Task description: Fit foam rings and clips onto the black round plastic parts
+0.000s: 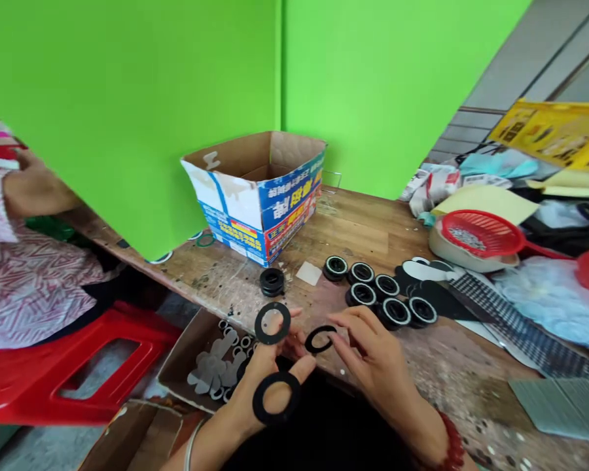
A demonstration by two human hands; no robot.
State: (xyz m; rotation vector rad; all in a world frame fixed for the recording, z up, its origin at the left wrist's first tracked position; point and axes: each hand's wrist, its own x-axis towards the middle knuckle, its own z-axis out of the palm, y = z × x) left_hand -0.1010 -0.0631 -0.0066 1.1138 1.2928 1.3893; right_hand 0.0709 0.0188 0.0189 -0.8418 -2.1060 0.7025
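Note:
Near the table's front edge my left hand (294,366) is closed on black rings; one flat ring (272,323) stands up from its fingers and another (276,398) lies over the base of its thumb. To its right, my right hand (373,347) pinches a third black ring (321,339) between thumb and fingertips, its left side close to the left fingers. Beyond the hands sits a small stack of black rings (271,282). Several stacks of black rings with white-edged tops (362,294) stand together to the right of it.
An open cardboard box (235,216) stands against a green partition (363,85). Below the table edge, a carton (186,366) holds white scraps. At right are a red strainer (485,229), dark strips and a grey plate stack (559,405). Another person's arm (39,186) shows at left.

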